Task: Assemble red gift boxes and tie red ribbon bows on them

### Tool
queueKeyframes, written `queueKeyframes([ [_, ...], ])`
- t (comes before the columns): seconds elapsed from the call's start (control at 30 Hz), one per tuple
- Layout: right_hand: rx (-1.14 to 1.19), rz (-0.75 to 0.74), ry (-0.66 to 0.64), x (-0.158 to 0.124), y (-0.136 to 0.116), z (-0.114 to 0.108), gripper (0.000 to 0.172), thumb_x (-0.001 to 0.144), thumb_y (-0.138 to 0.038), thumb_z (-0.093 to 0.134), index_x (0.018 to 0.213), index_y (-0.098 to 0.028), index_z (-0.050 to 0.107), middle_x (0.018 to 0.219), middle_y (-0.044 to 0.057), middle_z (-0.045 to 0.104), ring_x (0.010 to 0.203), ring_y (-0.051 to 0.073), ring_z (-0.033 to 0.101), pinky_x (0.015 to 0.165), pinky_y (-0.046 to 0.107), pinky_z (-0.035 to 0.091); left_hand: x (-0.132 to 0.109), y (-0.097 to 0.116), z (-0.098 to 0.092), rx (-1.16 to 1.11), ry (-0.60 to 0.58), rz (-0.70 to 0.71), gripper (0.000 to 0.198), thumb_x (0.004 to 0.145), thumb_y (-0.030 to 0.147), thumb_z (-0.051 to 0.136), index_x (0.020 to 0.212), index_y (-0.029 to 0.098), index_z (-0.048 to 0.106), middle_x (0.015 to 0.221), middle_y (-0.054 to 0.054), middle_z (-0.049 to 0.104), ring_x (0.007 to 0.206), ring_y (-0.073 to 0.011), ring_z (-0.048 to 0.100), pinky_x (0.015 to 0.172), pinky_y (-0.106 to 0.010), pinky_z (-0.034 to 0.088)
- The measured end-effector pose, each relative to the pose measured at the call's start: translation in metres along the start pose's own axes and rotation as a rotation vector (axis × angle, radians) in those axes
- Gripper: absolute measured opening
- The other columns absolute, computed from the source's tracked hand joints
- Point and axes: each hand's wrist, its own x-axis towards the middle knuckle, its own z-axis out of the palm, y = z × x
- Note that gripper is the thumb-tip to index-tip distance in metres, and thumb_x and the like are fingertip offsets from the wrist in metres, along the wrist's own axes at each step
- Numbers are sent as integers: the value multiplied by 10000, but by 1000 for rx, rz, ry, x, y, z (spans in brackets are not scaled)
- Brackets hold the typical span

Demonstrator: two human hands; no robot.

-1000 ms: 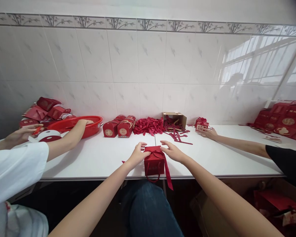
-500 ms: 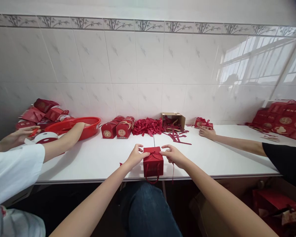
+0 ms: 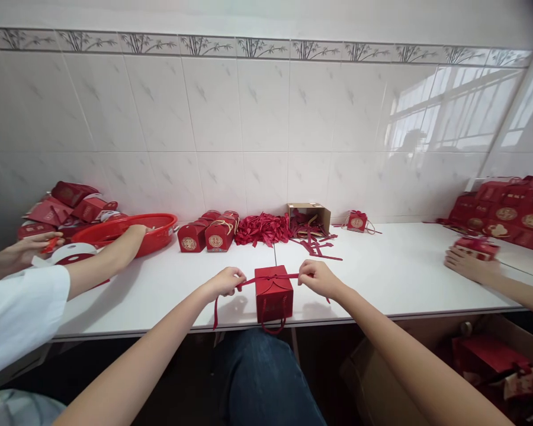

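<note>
A small red gift box point(image 3: 273, 294) stands at the front edge of the white table point(image 3: 382, 278), with a dark red ribbon point(image 3: 249, 281) crossing its top. My left hand point(image 3: 225, 281) is closed on the ribbon's left end, just left of the box. My right hand point(image 3: 318, 277) is closed on the right end, just right of the box. The ribbon is stretched out sideways between them. A loose tail hangs down from my left hand, and a loop handle hangs below the box.
A person in white at the left reaches into a red basket point(image 3: 128, 231). Another person's hand point(image 3: 468, 264) at the right holds a red box. Two finished boxes point(image 3: 206, 235), a ribbon heap point(image 3: 263, 228), a cardboard box point(image 3: 310, 215) and stacks of boxes point(image 3: 506, 213) line the wall.
My hands moved apart from the box top, pulling the ribbon ends out sideways. The person at the right drew their hand back from the far box and now holds a box near the right edge.
</note>
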Motion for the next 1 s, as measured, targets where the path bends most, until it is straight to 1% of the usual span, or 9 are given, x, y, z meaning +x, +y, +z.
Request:
queueKeyframes([
  [0.13, -126, -20, 86, 1, -8, 7, 145, 619, -83, 588, 520, -152, 667, 700, 47, 572, 638, 148, 505, 679, 286, 377, -4, 8, -12, -13, -282, -19, 326, 533, 395, 759, 683, 119, 673, 483, 16, 504, 358, -42, 283, 391, -207, 135],
  [0.2, -157, -14, 164, 4, -11, 11, 159, 644, -88, 595, 514, -143, 668, 677, 61, 555, 642, 160, 504, 688, 300, 379, -6, 15, -12, -56, -343, 26, 374, 544, 438, 760, 719, 112, 702, 495, 20, 487, 371, -31, 253, 397, -209, 126],
  [0.27, -159, -13, 245, 7, -14, 16, 180, 705, -122, 586, 557, -139, 687, 689, 69, 552, 659, 169, 512, 700, 308, 385, -10, 23, -9, -107, -335, 97, 437, 601, 512, 711, 782, 115, 715, 522, 26, 469, 389, -26, 226, 404, -212, 124],
  [0.43, -53, -19, 349, 14, -26, 30, 174, 763, -181, 597, 625, -159, 701, 708, 49, 585, 677, 154, 551, 686, 267, 421, -20, 36, 15, -160, -133, 251, 460, 731, 522, 591, 929, 126, 714, 596, 13, 502, 427, -47, 266, 419, -217, 189],
  [0.5, 8, -17, 329, 16, -31, 37, 170, 742, -153, 611, 592, -168, 689, 696, 35, 603, 674, 143, 569, 664, 243, 432, -21, 36, 26, -141, 12, 298, 433, 781, 489, 535, 934, 127, 716, 595, 5, 513, 469, -79, 351, 448, -222, 273],
  [0.6, 81, -1, 273, 18, -38, 44, 160, 729, -154, 623, 586, -175, 693, 681, 21, 621, 666, 131, 581, 650, 225, 433, -19, 33, 41, -71, 242, 372, 333, 805, 366, 506, 947, 151, 717, 705, -22, 555, 640, -145, 492, 602, -262, 402],
  [0.7, 123, 40, 214, 20, -40, 48, 172, 725, -207, 637, 566, -166, 689, 628, 14, 615, 641, 129, 561, 636, 227, 415, -18, 30, 51, 41, 403, 443, 276, 784, 243, 499, 930, 164, 720, 827, -44, 525, 752, -181, 521, 712, -305, 419],
  [0.87, 185, 162, 118, 21, -41, 45, 177, 685, -222, 616, 536, -133, 651, 520, -10, 557, 569, 110, 484, 545, 212, 359, -21, 24, 58, 193, 449, 576, 282, 804, 160, 447, 913, 215, 701, 946, -46, 484, 750, -157, 531, 720, -297, 429],
  [1.0, 240, 273, 0, 23, -46, 35, 125, 638, -203, 587, 550, -123, 623, 464, -44, 474, 487, 76, 393, 477, 203, 304, -22, 16, 59, 355, 448, 743, 316, 869, 170, 369, 1017, 201, 647, 1095, -83, 442, 708, -133, 525, 697, -299, 461],
])
